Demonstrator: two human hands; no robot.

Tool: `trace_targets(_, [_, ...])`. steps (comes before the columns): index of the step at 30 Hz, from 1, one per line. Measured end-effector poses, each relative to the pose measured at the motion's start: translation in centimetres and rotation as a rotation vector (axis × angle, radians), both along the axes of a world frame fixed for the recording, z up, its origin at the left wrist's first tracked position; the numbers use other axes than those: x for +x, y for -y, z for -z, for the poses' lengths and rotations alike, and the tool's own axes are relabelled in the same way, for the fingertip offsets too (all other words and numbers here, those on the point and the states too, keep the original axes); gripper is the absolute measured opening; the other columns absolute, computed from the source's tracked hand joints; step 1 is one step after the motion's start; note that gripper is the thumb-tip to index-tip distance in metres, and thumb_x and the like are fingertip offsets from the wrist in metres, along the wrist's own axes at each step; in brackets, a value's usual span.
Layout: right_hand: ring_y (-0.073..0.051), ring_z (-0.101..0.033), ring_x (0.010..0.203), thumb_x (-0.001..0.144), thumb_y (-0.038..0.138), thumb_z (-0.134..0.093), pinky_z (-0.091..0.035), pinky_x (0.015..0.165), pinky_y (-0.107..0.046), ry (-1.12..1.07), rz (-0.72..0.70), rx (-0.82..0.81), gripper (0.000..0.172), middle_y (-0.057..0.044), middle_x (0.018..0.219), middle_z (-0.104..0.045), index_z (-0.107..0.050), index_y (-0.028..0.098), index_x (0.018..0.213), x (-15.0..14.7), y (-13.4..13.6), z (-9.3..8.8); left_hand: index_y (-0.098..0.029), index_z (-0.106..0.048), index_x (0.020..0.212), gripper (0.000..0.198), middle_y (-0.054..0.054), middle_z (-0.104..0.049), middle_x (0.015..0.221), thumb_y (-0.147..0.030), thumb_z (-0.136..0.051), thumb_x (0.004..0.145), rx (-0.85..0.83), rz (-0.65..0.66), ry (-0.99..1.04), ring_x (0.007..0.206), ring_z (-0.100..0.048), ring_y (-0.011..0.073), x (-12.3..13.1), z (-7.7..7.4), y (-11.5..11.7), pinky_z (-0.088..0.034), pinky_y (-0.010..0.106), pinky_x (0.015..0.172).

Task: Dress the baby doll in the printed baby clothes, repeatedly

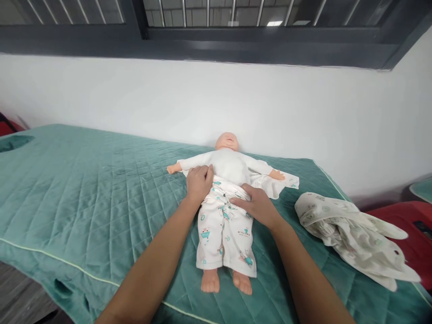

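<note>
Forearms reach in from the bottom edge, both bare and stretched forward over a green quilted bed (84,189), meeting at the waist of a doll (228,140) that lies face up in the middle of it. The left hand (200,182) rests knuckles up on the doll's side, on the person's left, its fingers (205,170) bent and pressed where the white top (231,165) meets the trousers (224,234); whether they pinch any fabric cannot be told. The right hand (256,204) lies palm down across the other hip, wrist turned so its fingers (240,203) point inward over the bunched waistband, loosely curved on the cloth, and a real grip cannot be made out there either. The doll has its head toward the white wall (303,112), arms spread straight out to each side, legs together and pointing at the person, and bare feet showing below the trouser hems. The trousers are white with small teal and red prints, creased at the waist and smooth down the legs. A pale cloth (281,184) is spread under the doll's shoulders and shows beyond its arm on the right. A crumpled printed garment (351,229) lies apart near the right edge of the bed. A dark window frame (216,42) runs above the wall
</note>
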State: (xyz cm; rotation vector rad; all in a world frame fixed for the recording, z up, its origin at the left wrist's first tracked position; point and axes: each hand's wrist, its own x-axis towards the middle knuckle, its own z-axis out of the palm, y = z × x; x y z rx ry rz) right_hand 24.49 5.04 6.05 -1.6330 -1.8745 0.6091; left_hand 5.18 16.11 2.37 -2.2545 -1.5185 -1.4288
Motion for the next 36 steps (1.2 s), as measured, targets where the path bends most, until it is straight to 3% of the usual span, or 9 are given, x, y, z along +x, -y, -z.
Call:
trace_targets(7, [-0.017,-0.058,0.073,0.084,0.063,-0.061,-0.035,0.065,-0.028,0.039,0.076,0.019,0.041,0.003,0.072,-0.063,-0.057,0.023,0.077,-0.3,-0.6,0.6,-0.022,-0.034,0.058,0.042,-0.001,-0.043,0.056,-0.032,-0.041,0.098,-0.01,0.101,0.1,0.061,-0.044,0.0161,-1.0,0.1,2.6,-0.029,0.033,0.069])
trace_targets(17, [-0.014,-0.05,0.065,0.083,0.049,-0.063,-0.031,0.061,-0.026,0.046,0.112,0.095,0.03,0.005,0.064,-0.054,-0.054,0.022,0.073,-0.2,-0.9,1.4,-0.021,-0.031,0.058,0.043,-0.003,-0.036,0.056,-0.035,-0.044,0.097,-0.215,0.175,0.269,0.059,-0.038,0.0143,-2.5,0.3,7.5,-0.029,0.031,0.065])
trace_targets(29, [-0.016,-0.053,0.066,0.084,0.063,-0.06,-0.03,0.061,-0.027,0.127,0.155,0.154,0.044,0.002,0.066,-0.06,-0.054,0.022,0.07,-0.1,-0.8,1.2,-0.02,-0.051,0.069,0.03,-0.003,-0.048,0.068,-0.037,-0.049,0.093,-0.428,0.304,0.499,0.069,-0.046,0.0141,-2.7,0.5,6.3,-0.035,0.028,0.067])
trace_targets(36, [-0.015,-0.054,0.066,0.088,0.065,-0.056,-0.029,0.061,-0.027,0.154,0.079,0.143,0.048,0.003,0.066,-0.059,-0.051,0.022,0.067,0.6,-0.5,0.6,-0.022,-0.057,0.085,0.018,0.001,-0.056,0.088,-0.039,-0.06,0.087,-0.422,0.358,0.401,0.085,-0.051,0.0172,-2.8,0.9,6.0,-0.041,0.03,0.079])
